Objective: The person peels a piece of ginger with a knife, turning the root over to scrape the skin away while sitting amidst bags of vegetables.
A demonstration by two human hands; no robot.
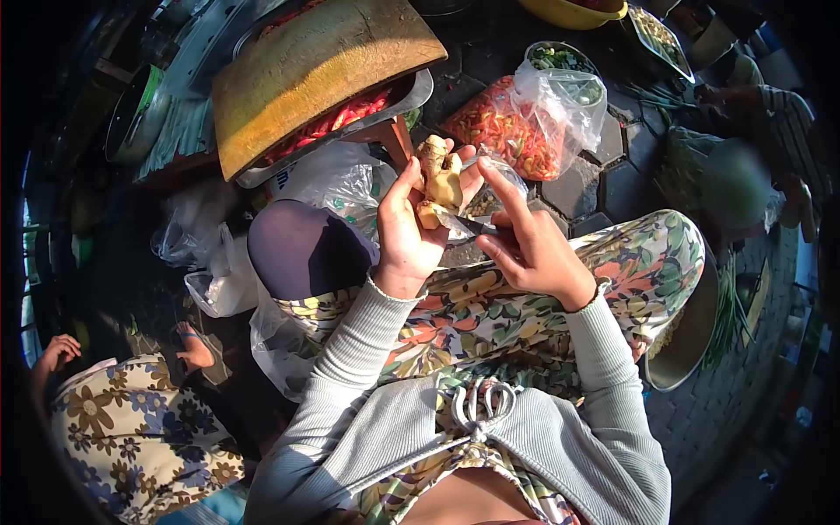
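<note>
Ginger root: the knobbly ginger point(442, 179) is showing pale yellow flesh beside rough tan skin, sitting upright in your left palm above your lap.
Knife: the small dark-handled knife point(464, 225) is touching its lower end.
Left hand: your left hand point(413, 236) is half-curling, cradling the root.
Right hand: your right hand point(535, 249) is gripping the knife, index finger extending.

Blue letters point(282, 179) on the plastic bag point(330, 179) are unreadable.

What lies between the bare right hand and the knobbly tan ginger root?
The grey metal blade of a small knife, running from the right hand to the lower end of the ginger root, as the head view shows.
</note>
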